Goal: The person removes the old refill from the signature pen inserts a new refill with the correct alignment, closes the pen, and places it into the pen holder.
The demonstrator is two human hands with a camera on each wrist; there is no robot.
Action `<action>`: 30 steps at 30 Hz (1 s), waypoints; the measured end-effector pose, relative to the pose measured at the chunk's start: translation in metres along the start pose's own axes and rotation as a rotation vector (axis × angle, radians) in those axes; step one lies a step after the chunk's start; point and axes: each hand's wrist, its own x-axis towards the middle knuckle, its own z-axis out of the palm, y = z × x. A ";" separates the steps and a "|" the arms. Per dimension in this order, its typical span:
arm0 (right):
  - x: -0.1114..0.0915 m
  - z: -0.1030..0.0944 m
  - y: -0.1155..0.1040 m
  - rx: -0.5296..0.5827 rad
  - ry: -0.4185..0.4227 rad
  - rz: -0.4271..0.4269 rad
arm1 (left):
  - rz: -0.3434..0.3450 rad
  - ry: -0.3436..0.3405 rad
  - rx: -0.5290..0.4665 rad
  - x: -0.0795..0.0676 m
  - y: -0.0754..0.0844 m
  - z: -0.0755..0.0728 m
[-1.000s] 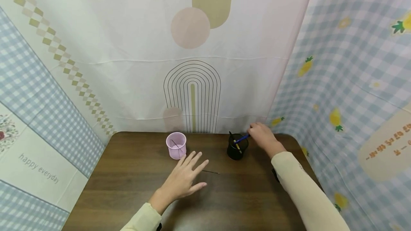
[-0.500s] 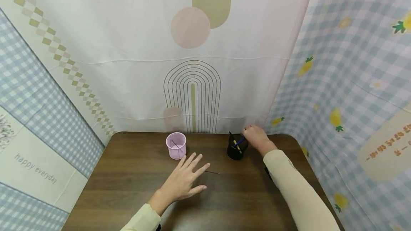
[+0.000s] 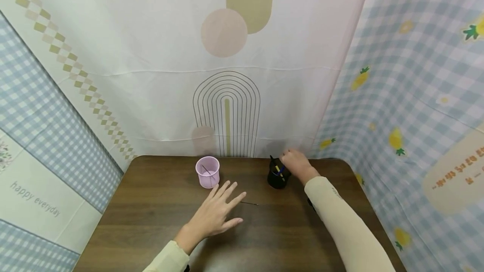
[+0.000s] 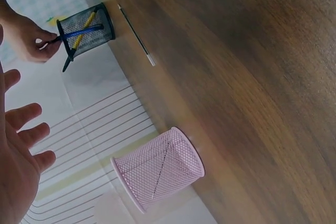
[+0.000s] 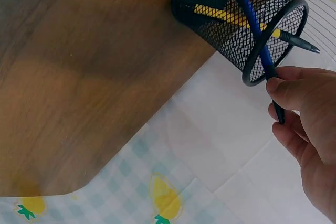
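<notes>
In the right wrist view, my right hand (image 5: 315, 111) pinches the black end of a blue pen (image 5: 252, 19) between thumb and fingers. Most of that pen stands inside a black mesh pen holder (image 3: 274, 182), leaning against the rim. A yellow pen (image 5: 223, 15) with a black tip slants in the same holder, crossing the blue one. My left hand (image 3: 212, 212) is spread with straight fingers over the table, holding nothing. Just beyond its fingers lies a thin pen refill (image 4: 136, 39). Left of it stands a pink mesh pen holder (image 4: 142, 174) with a thin dark rod (image 4: 161, 165) inside.
The brown wooden table (image 3: 151, 221) has rounded back corners. A white patterned cloth (image 3: 159, 95) hangs right behind it, and blue checked cloth (image 3: 397, 95) hangs along the right side.
My right hand has moved left, to the black holder's rim, and the blue pen has gone deeper into the holder and steeper. The left hand has barely moved.
</notes>
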 end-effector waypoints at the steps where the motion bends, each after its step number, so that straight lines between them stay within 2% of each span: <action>1: 0.000 0.001 -0.001 -0.007 0.001 -0.010 | 0.000 0.001 0.000 0.000 0.000 0.000; 5: -0.001 0.002 -0.003 0.001 -0.006 -0.034 | 0.001 0.005 0.006 -0.001 0.002 0.002; 11: -0.004 0.012 -0.002 0.026 -0.024 -0.023 | 0.009 0.003 0.022 -0.001 0.002 0.004; 19: -0.011 0.018 0.004 0.203 -0.028 0.047 | 0.009 0.007 0.043 -0.002 -0.002 0.006; 22: -0.018 0.016 0.004 0.283 0.047 0.096 | -0.020 -0.005 0.036 -0.002 -0.004 0.004; 28: -0.030 0.011 0.002 0.346 0.342 0.118 | -0.113 -0.044 0.034 -0.003 -0.010 -0.001; 30: -0.035 0.009 0.000 0.355 0.412 0.114 | -0.130 -0.047 0.033 -0.003 -0.013 -0.001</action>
